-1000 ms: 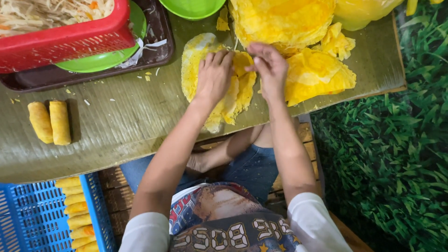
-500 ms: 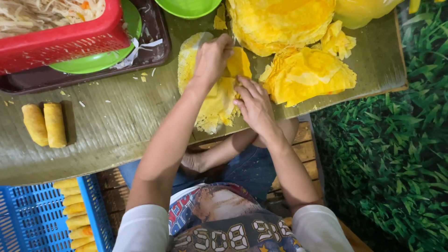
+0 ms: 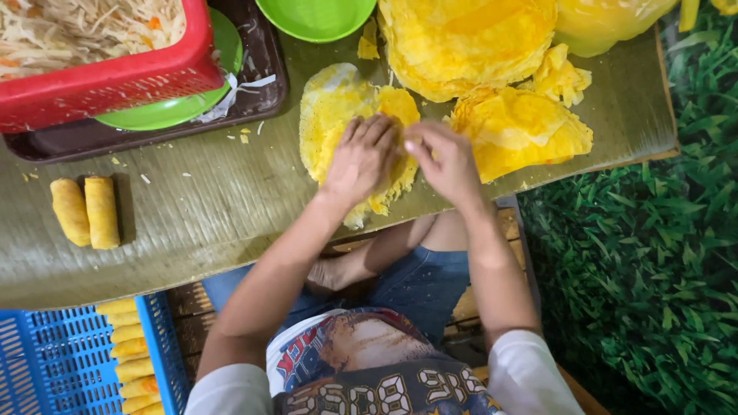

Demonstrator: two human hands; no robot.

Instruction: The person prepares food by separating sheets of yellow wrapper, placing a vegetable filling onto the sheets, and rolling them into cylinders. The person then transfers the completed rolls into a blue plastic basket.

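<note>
Yellow egg wrapper (image 3: 338, 115) lies flat on the surface, mid-scene. Left hand (image 3: 361, 157) presses it, fingers together; right hand (image 3: 446, 157) pinches its edge. Likely thin, soft, tearable; best lifted by the rim.

Both arms reach forward, hands side by side.
Left hand (image 3: 363, 157) lies palm-down, fingers curled; right hand (image 3: 444, 160) pinches beside it.

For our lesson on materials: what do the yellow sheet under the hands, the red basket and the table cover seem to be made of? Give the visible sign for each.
Yellow sheet: probably thin egg crepe, soft and matt; its edges are lacy and it creases.
Red basket: moulded plastic, smooth with a slight gloss.
Table cover: looks like a banana leaf, dull green with fine parallel ribs, though a printed sheet is possible.
</note>
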